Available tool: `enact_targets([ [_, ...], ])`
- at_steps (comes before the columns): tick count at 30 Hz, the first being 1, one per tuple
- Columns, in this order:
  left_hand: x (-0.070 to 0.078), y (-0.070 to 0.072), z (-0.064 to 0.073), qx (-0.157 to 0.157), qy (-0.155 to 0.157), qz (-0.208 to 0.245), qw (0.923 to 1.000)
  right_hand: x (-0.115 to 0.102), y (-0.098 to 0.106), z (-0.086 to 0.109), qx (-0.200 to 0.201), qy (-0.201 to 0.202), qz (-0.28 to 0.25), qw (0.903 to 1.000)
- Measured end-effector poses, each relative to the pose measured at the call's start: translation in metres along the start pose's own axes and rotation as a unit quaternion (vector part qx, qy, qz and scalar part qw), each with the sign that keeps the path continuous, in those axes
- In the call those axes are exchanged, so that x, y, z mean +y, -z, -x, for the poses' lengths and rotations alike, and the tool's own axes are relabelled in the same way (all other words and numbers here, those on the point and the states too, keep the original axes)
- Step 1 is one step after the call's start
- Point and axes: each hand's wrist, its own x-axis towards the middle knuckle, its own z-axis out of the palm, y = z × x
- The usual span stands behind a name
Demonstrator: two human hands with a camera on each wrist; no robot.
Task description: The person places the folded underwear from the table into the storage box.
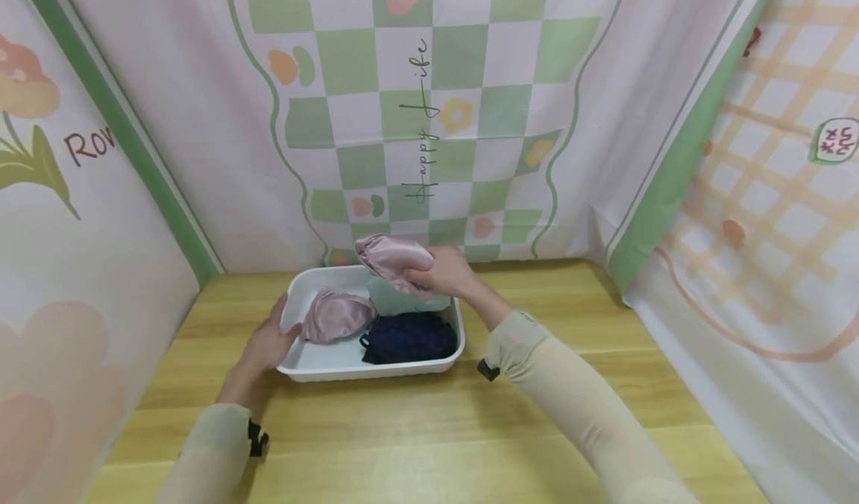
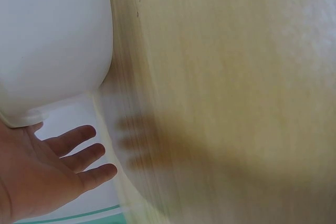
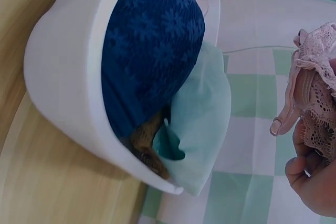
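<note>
My right hand [image 1: 448,271] grips a folded pink satin bra [image 1: 392,256], held above the back right of a white plastic basin [image 1: 369,371]. In the right wrist view, lace and a strap [image 3: 286,111] of this bra show. A second pink bra [image 1: 338,316] lies at the basin's left, with a mint green bra [image 1: 409,303] at the back and a navy patterned bra [image 1: 411,338] at the front right. My left hand [image 1: 268,340] holds the basin's left rim, thumb over the edge. Its other fingers [image 2: 86,156] spread outside, partly beneath the rim.
The basin stands on a wood-grain table [image 1: 376,437], near its back edge. A patterned curtain [image 1: 463,153] hangs behind, with more cloth on both sides. Something brown and lacy [image 3: 147,140] shows beneath the navy bra in the right wrist view.
</note>
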Motion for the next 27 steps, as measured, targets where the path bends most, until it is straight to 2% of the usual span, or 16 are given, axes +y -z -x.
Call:
enact_targets([
  [6, 0.001, 0.001, 0.000, -0.002, 0.004, 0.000, 1.0000, -0.007, -0.008, -0.006, -0.008, 0.016, 0.018, 0.9997],
  [11, 0.002, 0.000, 0.001, -0.002, 0.002, 0.001, 1.0000, -0.011, -0.015, -0.009, -0.024, 0.014, -0.003, 0.9996],
  [20, 0.003, 0.001, 0.002, 0.000, -0.001, 0.001, 1.0000, -0.019, -0.022, -0.016, -0.026, 0.043, 0.035, 0.9981],
  [27, 0.003, 0.001, 0.001, -0.003, 0.003, 0.003, 1.0000, -0.029, -0.028, -0.021, -0.033, 0.041, 0.051, 0.9974],
])
